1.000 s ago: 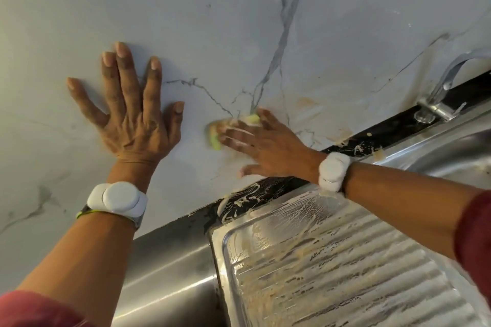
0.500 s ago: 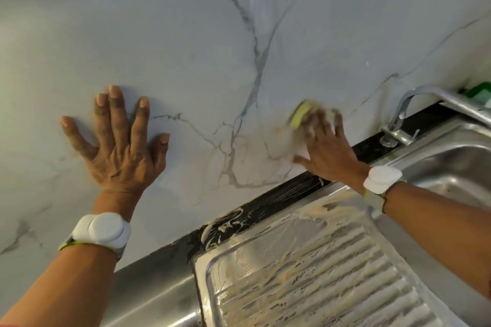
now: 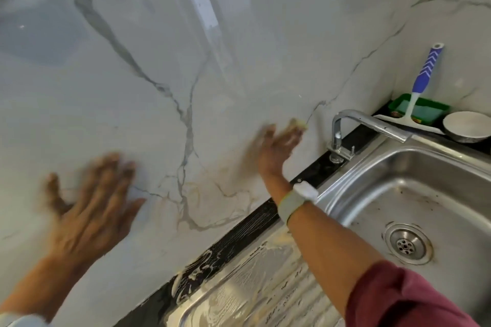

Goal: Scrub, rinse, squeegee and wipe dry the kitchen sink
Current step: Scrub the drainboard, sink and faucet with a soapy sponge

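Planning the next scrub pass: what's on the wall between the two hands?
Head view: only bare marble wall with grey veins and brownish stains between left hand and right hand.

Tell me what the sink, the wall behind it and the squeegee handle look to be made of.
Sink: likely stainless steel, brushed, with grey metallic reflections. Wall: marble-look tile or stone, glossy, pale with grey veins; which one is unclear. Squeegee handle: probably plastic, blue with white chevrons.
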Tool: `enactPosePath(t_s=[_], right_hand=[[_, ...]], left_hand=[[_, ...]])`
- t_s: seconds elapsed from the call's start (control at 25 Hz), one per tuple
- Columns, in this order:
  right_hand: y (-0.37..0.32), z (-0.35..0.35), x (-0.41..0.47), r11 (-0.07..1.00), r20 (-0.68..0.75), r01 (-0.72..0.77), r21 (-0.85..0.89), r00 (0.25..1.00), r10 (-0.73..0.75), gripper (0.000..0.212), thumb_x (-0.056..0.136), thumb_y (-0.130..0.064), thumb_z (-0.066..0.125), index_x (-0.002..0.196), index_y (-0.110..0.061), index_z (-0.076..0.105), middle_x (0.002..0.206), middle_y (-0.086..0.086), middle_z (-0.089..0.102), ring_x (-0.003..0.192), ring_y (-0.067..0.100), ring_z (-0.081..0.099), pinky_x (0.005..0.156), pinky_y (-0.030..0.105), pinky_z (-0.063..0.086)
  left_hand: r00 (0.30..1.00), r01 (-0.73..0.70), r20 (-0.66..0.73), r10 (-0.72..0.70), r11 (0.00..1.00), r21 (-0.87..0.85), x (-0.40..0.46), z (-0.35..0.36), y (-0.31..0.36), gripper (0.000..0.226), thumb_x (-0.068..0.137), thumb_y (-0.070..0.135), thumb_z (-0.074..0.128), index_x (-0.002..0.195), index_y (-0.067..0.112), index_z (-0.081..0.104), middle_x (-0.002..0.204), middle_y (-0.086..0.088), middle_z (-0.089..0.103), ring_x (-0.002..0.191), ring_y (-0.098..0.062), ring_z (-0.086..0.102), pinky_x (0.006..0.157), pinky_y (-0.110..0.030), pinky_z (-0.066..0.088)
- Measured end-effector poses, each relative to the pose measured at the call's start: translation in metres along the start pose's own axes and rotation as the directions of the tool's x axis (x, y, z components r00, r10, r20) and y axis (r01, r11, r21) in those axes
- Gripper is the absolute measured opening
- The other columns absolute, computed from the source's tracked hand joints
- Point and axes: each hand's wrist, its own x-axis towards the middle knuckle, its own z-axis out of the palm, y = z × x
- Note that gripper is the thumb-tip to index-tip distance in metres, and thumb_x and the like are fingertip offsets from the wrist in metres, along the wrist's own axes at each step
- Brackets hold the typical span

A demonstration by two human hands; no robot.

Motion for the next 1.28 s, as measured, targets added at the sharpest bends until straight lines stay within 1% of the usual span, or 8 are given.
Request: enactPosePath(t_s=[0.12,0.24,0.48,0.76,0.96,1.08,1.16,1.28], right_hand=[[0.048,-0.004,-0.043,0.945,0.157,-0.292,-0.149,0.936,0.314,0.112,0.086,-0.09,0.016,0.163,-0.016,-0.018,0.17,0.006,-0.026,0.16,0.031,-0.008,0.129,0.056,0.003],[0.069,0.016,-0.129,0.998,0.518,-0.061,0.03,0.855,0.037,0.125,0.076,-0.099,0.011,0.159,-0.014,-0.026,0.168,0.005,-0.032,0.158,0.025,-0.017,0.13,0.049,-0.003],[0.058,-0.033,0.064,0.933,-0.195,-0.067,-0.353,0.981,-0.004,0.06,0.112,-0.042,0.011,0.164,-0.013,0.014,0.168,0.032,0.006,0.156,0.049,0.006,0.125,0.059,0.013],[0.072,0.03,-0.144,0.935,0.478,-0.287,0.208,0.864,0.159,0.131,0.065,-0.106,0.016,0.156,-0.025,-0.032,0.163,-0.001,-0.041,0.152,0.013,-0.022,0.122,0.032,-0.01],[0.059,-0.016,0.049,0.977,-0.214,0.022,0.214,0.977,0.025,0.112,0.084,-0.093,0.026,0.166,-0.024,-0.007,0.175,0.003,-0.003,0.161,0.021,0.001,0.129,0.055,0.012],[0.074,-0.002,0.021,0.957,-0.259,0.245,-0.155,0.925,-0.279,0.095,0.099,-0.074,0.028,0.165,-0.012,-0.002,0.174,0.013,-0.001,0.161,0.031,0.004,0.128,0.058,0.011],[0.091,0.032,-0.071,0.731,0.187,0.629,-0.263,0.777,-0.601,0.087,0.103,-0.065,0.024,0.163,-0.005,0.006,0.173,0.016,-0.005,0.159,0.041,0.002,0.129,0.054,-0.002],[0.102,0.04,-0.121,0.167,0.777,0.965,-0.201,0.261,-0.573,0.074,0.105,-0.063,0.021,0.161,-0.014,0.024,0.167,0.011,0.028,0.153,0.04,0.028,0.128,0.059,-0.002]], left_hand=[[0.95,-0.302,-0.082,0.3,0.953,-0.011,0.106,0.0,0.032,0.059,0.098,0.034,0.061,0.149,0.005,0.053,0.163,-0.017,0.037,0.151,-0.032,0.038,0.118,-0.067,0.026],[0.943,-0.326,-0.067,0.327,0.945,0.028,0.189,0.024,0.063,0.05,0.101,0.026,0.055,0.146,0.004,0.055,0.164,-0.02,0.033,0.154,-0.035,0.03,0.119,-0.065,0.028],[0.922,-0.363,0.159,0.352,0.93,0.049,0.192,0.06,0.102,0.087,0.102,0.064,0.035,0.163,0.003,0.019,0.171,-0.02,0.008,0.159,-0.032,0.009,0.125,-0.06,0.018],[0.929,-0.343,0.162,0.332,0.938,0.05,0.193,0.058,0.104,0.091,0.098,0.067,0.041,0.163,0.005,0.021,0.172,-0.016,0.009,0.159,-0.03,0.011,0.126,-0.057,0.019],[0.943,-0.323,0.076,0.323,0.946,-0.014,0.192,0.059,0.105,0.079,0.098,0.056,0.046,0.156,0.003,0.04,0.168,-0.018,0.025,0.156,-0.033,0.023,0.122,-0.06,0.029],[0.927,-0.365,0.071,0.369,0.928,-0.07,0.195,0.061,0.103,0.074,0.094,0.049,0.05,0.153,0.004,0.046,0.165,-0.02,0.031,0.155,-0.036,0.026,0.12,-0.062,0.029],[0.959,-0.272,0.014,0.284,0.93,-0.246,0.194,0.045,0.105,0.067,0.09,0.037,0.057,0.147,0.004,0.054,0.159,-0.018,0.042,0.151,-0.035,0.035,0.118,-0.061,0.033],[1.0,0.03,0.009,-0.029,0.857,-0.514,0.136,0.013,0.12,0.054,0.09,0.026,0.058,0.138,0.0,0.062,0.151,-0.015,0.053,0.142,-0.032,0.049,0.115,-0.055,0.038]])
